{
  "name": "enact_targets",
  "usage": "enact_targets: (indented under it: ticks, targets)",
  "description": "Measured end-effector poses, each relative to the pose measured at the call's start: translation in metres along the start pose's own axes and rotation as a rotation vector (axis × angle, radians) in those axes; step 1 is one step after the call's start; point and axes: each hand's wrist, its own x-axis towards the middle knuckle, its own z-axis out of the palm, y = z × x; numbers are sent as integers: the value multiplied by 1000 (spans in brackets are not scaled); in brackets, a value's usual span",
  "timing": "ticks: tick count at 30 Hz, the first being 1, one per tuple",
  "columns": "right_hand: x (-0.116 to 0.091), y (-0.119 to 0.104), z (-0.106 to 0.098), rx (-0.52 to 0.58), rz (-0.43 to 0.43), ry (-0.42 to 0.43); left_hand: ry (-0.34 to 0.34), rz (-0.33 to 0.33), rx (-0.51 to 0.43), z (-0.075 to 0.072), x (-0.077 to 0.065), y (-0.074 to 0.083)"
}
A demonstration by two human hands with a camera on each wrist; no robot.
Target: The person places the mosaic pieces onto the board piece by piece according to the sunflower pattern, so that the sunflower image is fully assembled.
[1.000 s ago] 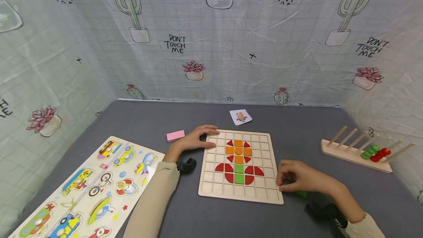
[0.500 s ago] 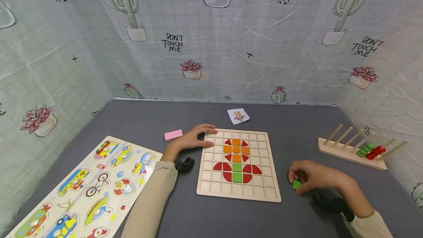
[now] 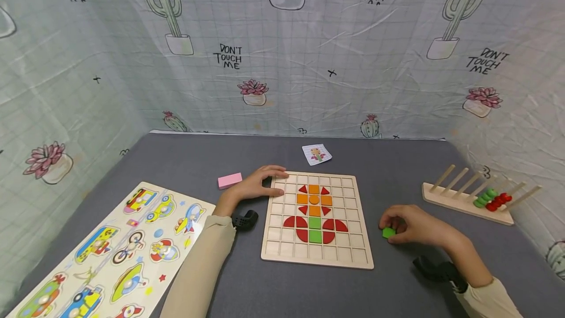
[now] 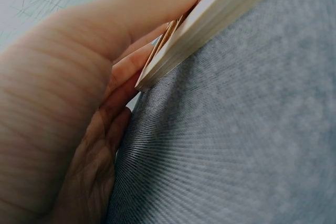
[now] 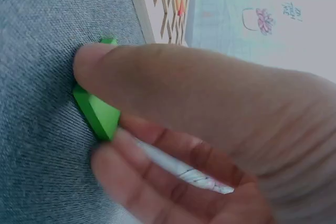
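A square wooden grid board point(image 3: 348, 254) lies on the grey table, set with orange tiles, two green squares, small red triangles and red quarter-circles. My left hand point(image 3: 251, 186) rests at its upper left corner, thumb and fingers spread over the rim. In the left wrist view the thumb point(image 4: 157, 6) lies on the board's edge point(image 4: 210, 22). To the right of the board, my right hand point(image 3: 415, 227) pinches a green tile point(image 3: 388, 232) between thumb and fingers, low over the table. The thumb covers part of this green tile point(image 5: 102, 114) in the right wrist view.
A printed pattern card point(image 3: 317, 154) lies behind the board, and a pink block point(image 3: 229, 181) beyond my left wrist. On the left is a vehicle peg puzzle point(image 3: 145, 264). A pegged wooden stand point(image 3: 468, 205) with green and red beads is at right.
My right hand has left the board's right edge and taken hold of the green tile. The tile has since shifted slightly forward and left. My left hand stays at the board's corner.
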Motion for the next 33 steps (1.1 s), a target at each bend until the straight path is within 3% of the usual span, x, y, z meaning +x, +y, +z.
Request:
enact_targets:
  ticks: [9,18,33]
  targets:
    - [2,-6,1,-21,-31,28,1,7,-4,0,0,0]
    - [7,-18,6,-88,-203,76,-2,0,1,-1,-1,1]
    - [33,-48,34,-60,-200,44,-8,7,14,-2,-2,3]
